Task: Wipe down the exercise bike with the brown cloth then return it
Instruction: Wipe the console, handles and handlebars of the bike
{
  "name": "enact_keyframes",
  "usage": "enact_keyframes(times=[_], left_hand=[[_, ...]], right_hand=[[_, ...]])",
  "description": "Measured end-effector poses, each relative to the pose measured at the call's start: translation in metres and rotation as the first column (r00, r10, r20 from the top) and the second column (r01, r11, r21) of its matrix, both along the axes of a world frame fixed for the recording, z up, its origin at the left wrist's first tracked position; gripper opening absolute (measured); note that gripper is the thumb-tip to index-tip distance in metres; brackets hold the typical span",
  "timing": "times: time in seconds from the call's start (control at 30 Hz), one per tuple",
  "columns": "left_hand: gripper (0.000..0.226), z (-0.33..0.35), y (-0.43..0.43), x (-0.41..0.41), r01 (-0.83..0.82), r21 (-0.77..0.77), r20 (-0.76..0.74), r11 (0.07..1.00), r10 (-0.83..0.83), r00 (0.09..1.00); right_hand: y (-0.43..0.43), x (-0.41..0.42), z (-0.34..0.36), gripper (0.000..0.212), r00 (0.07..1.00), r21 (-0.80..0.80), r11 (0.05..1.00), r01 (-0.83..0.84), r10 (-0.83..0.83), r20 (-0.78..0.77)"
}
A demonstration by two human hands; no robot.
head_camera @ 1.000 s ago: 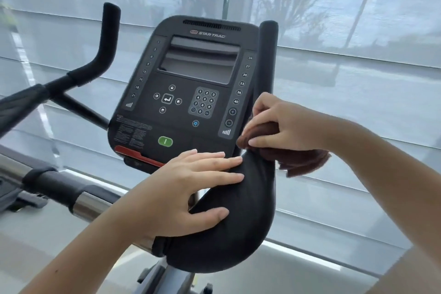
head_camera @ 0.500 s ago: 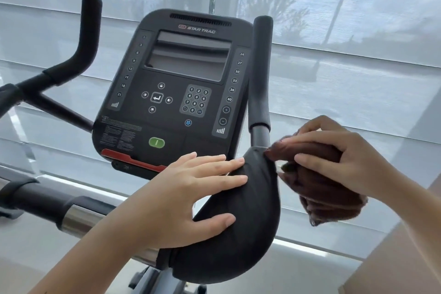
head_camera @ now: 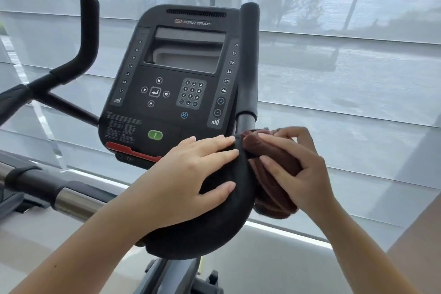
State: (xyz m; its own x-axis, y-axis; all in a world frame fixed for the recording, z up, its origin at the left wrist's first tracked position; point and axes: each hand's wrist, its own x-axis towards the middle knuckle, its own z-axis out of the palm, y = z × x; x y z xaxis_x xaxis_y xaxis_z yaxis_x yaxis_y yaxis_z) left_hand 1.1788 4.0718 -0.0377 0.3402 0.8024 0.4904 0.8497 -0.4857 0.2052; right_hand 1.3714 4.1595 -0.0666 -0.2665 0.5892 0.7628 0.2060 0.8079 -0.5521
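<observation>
The exercise bike's black console (head_camera: 176, 79) faces me at the centre. A padded black elbow rest (head_camera: 214, 222) curves below it, and the right upright grip (head_camera: 249, 55) rises beside the console. My left hand (head_camera: 191, 174) lies flat on top of the padded rest, fingers spread, thumb around its near side. My right hand (head_camera: 298, 169) grips the bunched brown cloth (head_camera: 274, 198) and presses it against the right edge of the pad, just under the upright grip. Part of the cloth hangs below my fingers.
The left handlebar grip (head_camera: 89, 31) rises at the upper left. A chrome and black rail (head_camera: 66, 198) crosses the lower left. Window blinds (head_camera: 346, 102) fill the background. The bike's frame post (head_camera: 171, 274) drops below the pad.
My right hand with the cloth swung out to the right of the pad, then came back in against its right edge. My left hand stayed on the pad.
</observation>
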Motion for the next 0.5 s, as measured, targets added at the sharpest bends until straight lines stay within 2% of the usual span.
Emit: enact_keyframes(times=[0.1, 0.2, 0.3, 0.4, 0.47, 0.5], left_hand=[[0.059, 0.0, 0.001, 0.011, -0.062, 0.004, 0.023, 0.998, 0.061, 0.998], [0.053, -0.002, -0.001, 0.021, -0.109, 0.036, 0.005, 0.993, 0.109, 0.994], [0.048, -0.001, -0.002, 0.028, -0.136, 0.074, -0.014, 0.988, 0.138, 0.99], [0.047, -0.001, -0.002, 0.029, -0.161, 0.081, -0.01, 0.984, 0.162, 0.987], [0.047, -0.002, -0.002, 0.028, -0.175, 0.077, 0.009, 0.982, 0.174, 0.985], [0.047, -0.003, -0.002, 0.028, -0.18, 0.078, 0.016, 0.981, 0.18, 0.984]], right_hand=[[0.031, -0.019, 0.019, 0.034, 0.99, -0.034, 0.995, 0.099, -0.102, -0.1], [0.041, -0.029, 0.015, 0.033, 0.992, -0.111, 0.994, 0.02, -0.034, -0.125], [0.032, -0.015, -0.004, 0.031, 0.988, -0.108, 0.99, -0.094, 0.079, -0.136], [0.035, 0.002, -0.005, 0.032, 0.975, -0.081, 0.973, -0.216, 0.212, -0.06], [0.049, 0.009, 0.004, 0.031, 0.973, 0.005, 0.973, -0.23, 0.229, 0.034], [0.06, 0.01, 0.01, 0.031, 0.977, 0.039, 0.977, -0.211, 0.21, 0.029]])
